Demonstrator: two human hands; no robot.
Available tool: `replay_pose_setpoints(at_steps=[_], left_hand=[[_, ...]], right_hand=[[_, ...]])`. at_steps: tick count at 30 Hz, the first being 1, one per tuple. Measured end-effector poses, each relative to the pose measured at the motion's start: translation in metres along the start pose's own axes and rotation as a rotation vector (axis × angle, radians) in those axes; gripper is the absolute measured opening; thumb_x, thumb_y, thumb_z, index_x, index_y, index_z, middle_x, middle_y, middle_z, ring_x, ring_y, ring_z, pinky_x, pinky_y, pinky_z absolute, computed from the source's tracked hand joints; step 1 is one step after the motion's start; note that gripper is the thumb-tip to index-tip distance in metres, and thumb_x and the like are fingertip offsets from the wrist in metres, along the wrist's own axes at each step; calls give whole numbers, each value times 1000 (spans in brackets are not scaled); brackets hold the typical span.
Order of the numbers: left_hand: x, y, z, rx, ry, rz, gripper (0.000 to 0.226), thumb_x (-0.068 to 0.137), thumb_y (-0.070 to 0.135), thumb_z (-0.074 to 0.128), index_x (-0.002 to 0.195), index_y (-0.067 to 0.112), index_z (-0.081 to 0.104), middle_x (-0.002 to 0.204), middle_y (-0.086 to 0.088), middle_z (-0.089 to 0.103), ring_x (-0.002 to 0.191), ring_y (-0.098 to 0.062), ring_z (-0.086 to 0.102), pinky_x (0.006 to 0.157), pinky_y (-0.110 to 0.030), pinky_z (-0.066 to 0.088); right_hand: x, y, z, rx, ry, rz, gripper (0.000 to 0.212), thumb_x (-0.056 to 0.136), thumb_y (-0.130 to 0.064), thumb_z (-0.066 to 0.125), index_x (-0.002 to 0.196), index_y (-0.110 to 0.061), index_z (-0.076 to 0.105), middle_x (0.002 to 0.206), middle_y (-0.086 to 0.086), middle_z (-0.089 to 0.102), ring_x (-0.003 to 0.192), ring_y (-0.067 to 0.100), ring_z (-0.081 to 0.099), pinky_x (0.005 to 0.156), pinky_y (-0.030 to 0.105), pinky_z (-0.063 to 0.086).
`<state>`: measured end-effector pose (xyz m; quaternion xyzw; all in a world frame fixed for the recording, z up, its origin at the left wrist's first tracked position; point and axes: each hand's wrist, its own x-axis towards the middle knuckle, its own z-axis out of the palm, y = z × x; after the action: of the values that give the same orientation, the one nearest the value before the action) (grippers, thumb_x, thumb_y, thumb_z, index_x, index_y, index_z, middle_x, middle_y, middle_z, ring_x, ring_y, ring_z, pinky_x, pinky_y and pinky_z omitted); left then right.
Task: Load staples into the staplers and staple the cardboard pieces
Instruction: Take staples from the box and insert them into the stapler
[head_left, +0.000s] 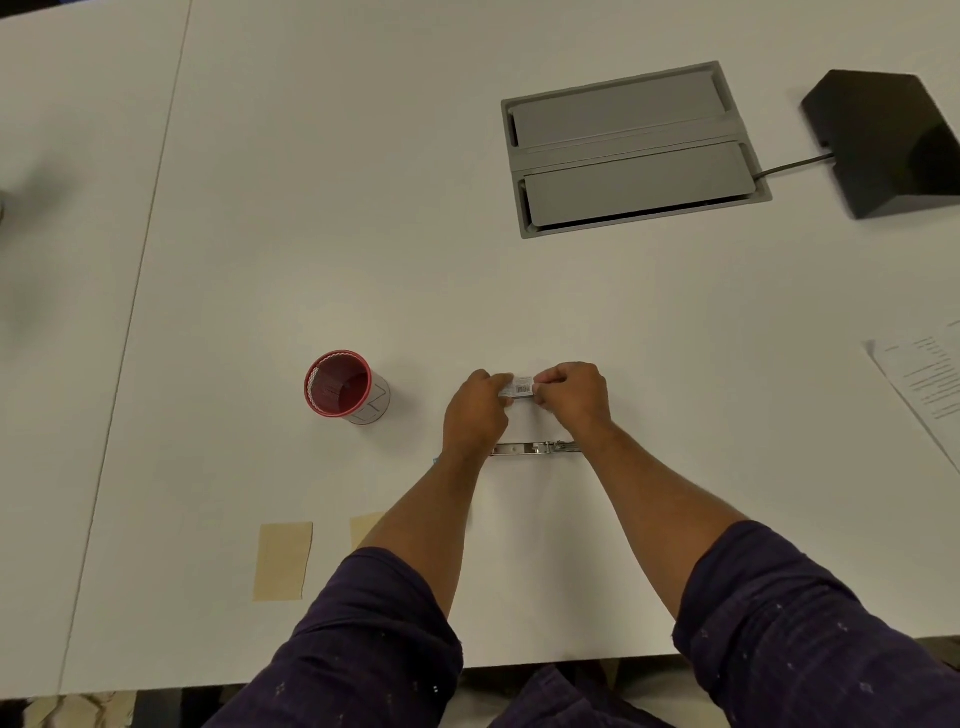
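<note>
The staple box (522, 387) is pinched between left hand (475, 410) and right hand (574, 395); it should be opened gently above the opened stapler (535, 448) at 6 o'clock.

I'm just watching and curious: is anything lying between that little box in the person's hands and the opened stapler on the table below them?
Nothing visible does. Both hands, left hand and right hand, hold the small staple box above bare white table. The open stapler lies just nearer the person, between the wrists. The red mesh cup stands off to the left.
</note>
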<state>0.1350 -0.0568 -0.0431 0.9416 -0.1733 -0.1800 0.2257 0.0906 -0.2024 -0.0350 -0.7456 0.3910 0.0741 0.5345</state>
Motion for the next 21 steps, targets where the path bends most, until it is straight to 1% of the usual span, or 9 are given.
replay_pose_setpoints(at_steps=[4, 6, 9, 11, 13, 15, 17, 19, 21], left_hand=[[5, 6, -3, -4, 41, -17, 35, 93, 13, 59, 128, 17, 64, 102, -7, 64, 94, -27, 63, 75, -37, 54], [8, 9, -5, -14, 63, -32, 32, 94, 12, 57, 125, 15, 66, 100, -7, 65, 93, -27, 63, 74, -37, 53], [11, 15, -5, 4, 76, -31, 24, 94, 9, 52, 108, 11, 72, 93, -8, 64, 87, -28, 63, 65, -30, 44], [11, 17, -5, 6, 85, -34, 22, 95, 9, 51, 99, 7, 72, 93, -8, 63, 85, -27, 62, 63, -28, 40], [11, 18, -5, -5, 82, -36, 22, 96, 10, 50, 95, 6, 72, 94, -8, 60, 84, -26, 61, 64, -29, 40], [11, 18, -5, -24, 68, -42, 22, 98, 12, 50, 99, 6, 72, 97, -8, 58, 87, -25, 60, 67, -30, 43], [11, 17, -5, -55, 59, -63, 23, 99, 15, 51, 106, 9, 72, 102, -8, 58, 91, -24, 60, 71, -30, 46], [11, 17, -5, -73, 56, -74, 23, 100, 17, 53, 111, 10, 72, 104, -8, 58, 93, -24, 60, 73, -29, 45], [10, 17, -5, -81, 47, -80, 24, 100, 17, 53, 113, 12, 72, 105, -7, 57, 94, -23, 61, 72, -27, 43]], right_hand=[[1, 0, -1, 11, 19, -35, 22, 78, 0, 74, 97, -8, 80, 95, 7, 78, 90, 21, 74, 90, 38, 60], [2, 0, -3, 4, 45, -57, 22, 80, -3, 73, 101, -8, 79, 98, 7, 78, 92, 19, 73, 90, 32, 58], [3, -1, -4, -13, 73, -90, 22, 84, -7, 71, 105, -8, 78, 102, 6, 78, 93, 15, 70, 87, 22, 52], [3, -2, -5, -25, 66, -102, 23, 86, -7, 70, 109, -8, 78, 105, 6, 77, 98, 16, 71, 91, 23, 52], [3, -1, -6, -39, 56, -117, 24, 88, -8, 69, 111, -8, 77, 107, 6, 77, 102, 17, 71, 94, 25, 53], [3, 1, -7, -47, 48, -132, 25, 89, -9, 68, 113, -8, 77, 109, 7, 77, 103, 18, 71, 96, 25, 53], [3, 2, -7, -53, 42, -141, 25, 90, -8, 67, 113, -8, 77, 109, 7, 77, 103, 18, 71, 93, 22, 51], [4, 2, -8, -62, 33, -148, 25, 90, -7, 67, 113, -8, 77, 108, 7, 77, 102, 18, 71, 89, 18, 49], [4, 2, -8, -78, 23, -158, 25, 90, -5, 65, 113, -7, 76, 107, 8, 77, 101, 19, 71, 89, 19, 50]])
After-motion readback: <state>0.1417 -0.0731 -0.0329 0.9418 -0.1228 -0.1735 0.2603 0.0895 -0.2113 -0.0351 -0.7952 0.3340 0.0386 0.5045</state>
